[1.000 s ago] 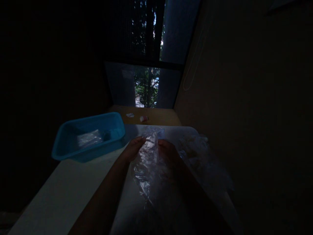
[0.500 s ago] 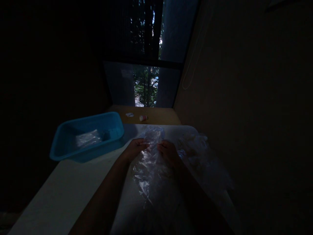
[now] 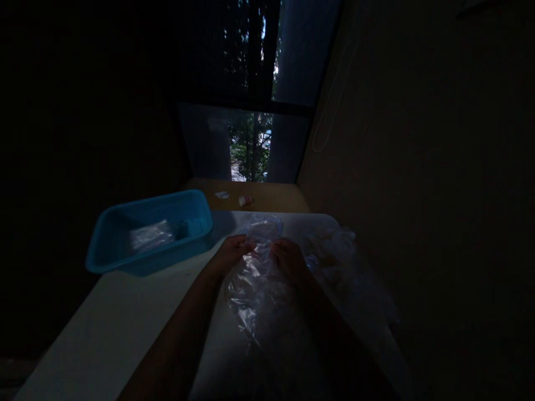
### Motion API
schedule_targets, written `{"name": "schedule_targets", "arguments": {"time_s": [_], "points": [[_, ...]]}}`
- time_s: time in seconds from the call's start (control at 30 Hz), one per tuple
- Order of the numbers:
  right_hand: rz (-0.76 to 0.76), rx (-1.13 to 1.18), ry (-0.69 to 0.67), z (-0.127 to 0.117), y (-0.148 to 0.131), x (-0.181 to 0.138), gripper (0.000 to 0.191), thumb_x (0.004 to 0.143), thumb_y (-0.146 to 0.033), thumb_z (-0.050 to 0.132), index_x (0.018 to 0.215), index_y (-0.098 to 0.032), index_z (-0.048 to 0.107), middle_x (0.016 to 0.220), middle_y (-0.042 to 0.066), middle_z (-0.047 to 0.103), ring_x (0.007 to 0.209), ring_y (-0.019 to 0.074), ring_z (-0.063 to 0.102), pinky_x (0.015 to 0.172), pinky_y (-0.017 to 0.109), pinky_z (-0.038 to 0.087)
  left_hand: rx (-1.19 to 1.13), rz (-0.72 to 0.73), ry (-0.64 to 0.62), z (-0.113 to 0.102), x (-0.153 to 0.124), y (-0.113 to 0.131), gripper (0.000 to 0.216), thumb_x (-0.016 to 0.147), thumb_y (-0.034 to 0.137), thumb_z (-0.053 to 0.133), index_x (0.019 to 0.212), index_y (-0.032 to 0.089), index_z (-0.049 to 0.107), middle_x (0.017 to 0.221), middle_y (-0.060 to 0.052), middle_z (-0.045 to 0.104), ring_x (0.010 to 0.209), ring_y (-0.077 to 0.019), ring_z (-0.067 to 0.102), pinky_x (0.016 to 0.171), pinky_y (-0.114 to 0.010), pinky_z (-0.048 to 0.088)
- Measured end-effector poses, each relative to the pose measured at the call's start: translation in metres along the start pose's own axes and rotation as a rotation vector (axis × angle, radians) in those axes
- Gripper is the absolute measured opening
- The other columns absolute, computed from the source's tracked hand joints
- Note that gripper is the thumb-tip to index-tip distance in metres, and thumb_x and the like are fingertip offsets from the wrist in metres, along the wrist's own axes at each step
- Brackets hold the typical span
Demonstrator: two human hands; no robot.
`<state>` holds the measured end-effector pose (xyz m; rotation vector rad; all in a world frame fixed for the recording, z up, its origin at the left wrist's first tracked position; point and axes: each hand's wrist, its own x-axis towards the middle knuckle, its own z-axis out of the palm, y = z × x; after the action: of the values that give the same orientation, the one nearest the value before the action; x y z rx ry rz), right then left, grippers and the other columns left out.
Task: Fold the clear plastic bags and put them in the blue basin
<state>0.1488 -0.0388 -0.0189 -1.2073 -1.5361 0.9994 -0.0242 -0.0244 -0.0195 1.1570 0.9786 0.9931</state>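
Observation:
A clear, crinkled plastic bag (image 3: pixel 251 295) lies lengthwise over the white table (image 3: pixel 137 312), its far end near the table's back edge. My left hand (image 3: pixel 232 253) grips the bag's left side, thumb and fingers pinching the film. On the opposite side my right hand (image 3: pixel 288 257) is closed on the same bag, its fingers in deep shadow. Between the two hands the film is bunched and shiny. Close by my right forearm spreads a heap of more clear plastic (image 3: pixel 338 256), dim and hard to make out.
A blue plastic basin (image 3: pixel 196 245) stands at the table's left, with a flat clear packet (image 3: pixel 151 236) inside. On the wooden ledge (image 3: pixel 280 196) beyond lie a small bottle (image 3: pixel 246 200) and a crumpled white scrap (image 3: pixel 222 195). A looped cord (image 3: pixel 318 149) hangs beside the window.
The film between my hands has shifted a little, and its far end looks flatter and rounder. Both hands stay in nearly the same place, still gripping.

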Motion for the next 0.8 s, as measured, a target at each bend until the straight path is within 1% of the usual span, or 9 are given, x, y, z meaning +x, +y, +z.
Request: {"name": "schedule_targets", "arguments": {"time_s": [0.1,0.2,0.37,0.47,0.53,0.7,0.8], "points": [[0.006,0.021,0.009,0.0001,0.0015,0.0001,0.026,0.073,-0.032,0.046,0.051,-0.017,0.047,0.043,-0.005,0.043,0.041,0.0064,0.039,0.043,0.019,0.030,-0.025,-0.005,0.002,-0.0005,0.0004,-0.0008,0.025,0.055,0.033,0.069,0.071,0.013,0.063,0.059,0.000,0.062,0.050,-0.0110,0.053,0.051,-0.022,0.039],[0.019,0.029,-0.018,-0.0002,0.0020,0.0006,0.027,0.073,-0.031,0.046,0.051,-0.017,0.047,0.043,-0.005,0.043,0.041,0.0063,0.039,0.042,0.019,0.029,-0.041,0.002,0.019,-0.0017,0.0022,-0.0029,0.023,0.055,0.032,0.069,0.066,0.013,0.062,0.057,0.001,0.061,0.049,-0.0098,0.052,0.050,-0.021,0.038],[-0.001,0.006,-0.028,-0.0007,0.0008,0.0009,0.025,0.071,-0.030,0.047,0.050,-0.017,0.047,0.044,-0.005,0.043,0.043,0.0064,0.041,0.043,0.018,0.030,-0.037,0.013,0.047,-0.0022,0.0038,-0.0047,0.023,0.054,0.033,0.068,0.065,0.013,0.062,0.056,0.000,0.060,0.049,-0.0101,0.051,0.051,-0.022,0.038],[0.034,0.017,-0.033,-0.0006,-0.0005,0.0004,0.023,0.072,-0.029,0.046,0.052,-0.017,0.048,0.043,-0.005,0.043,0.041,0.0064,0.040,0.041,0.019,0.029,-0.047,0.000,0.060,-0.0012,0.0030,-0.0035,0.023,0.053,0.034,0.068,0.061,0.013,0.061,0.052,0.001,0.058,0.046,-0.0097,0.049,0.049,-0.022,0.037],[0.047,0.030,-0.031,-0.0006,-0.0008,0.0000,0.023,0.072,-0.029,0.045,0.052,-0.018,0.047,0.043,-0.005,0.043,0.040,0.0068,0.039,0.041,0.019,0.029,-0.048,-0.001,0.059,-0.0006,0.0023,-0.0025,0.023,0.054,0.034,0.068,0.063,0.013,0.061,0.053,0.001,0.058,0.046,-0.0096,0.049,0.048,-0.021,0.037],[-0.003,0.044,-0.021,-0.0008,0.0020,0.0006,0.025,0.072,-0.030,0.046,0.050,-0.018,0.046,0.044,-0.004,0.042,0.042,0.0074,0.039,0.043,0.019,0.031,-0.033,0.001,0.044,-0.0003,0.0013,-0.0015,0.025,0.054,0.032,0.069,0.071,0.014,0.063,0.061,0.000,0.062,0.052,-0.0114,0.053,0.054,-0.023,0.040],[0.000,0.037,-0.015,-0.0007,0.0034,0.0012,0.025,0.072,-0.031,0.046,0.051,-0.018,0.047,0.044,-0.004,0.042,0.042,0.0071,0.039,0.043,0.019,0.030,-0.006,-0.002,0.039,-0.0006,0.0011,-0.0014,0.024,0.055,0.033,0.068,0.067,0.013,0.061,0.057,0.001,0.060,0.048,-0.0099,0.050,0.050,-0.022,0.037]]}}
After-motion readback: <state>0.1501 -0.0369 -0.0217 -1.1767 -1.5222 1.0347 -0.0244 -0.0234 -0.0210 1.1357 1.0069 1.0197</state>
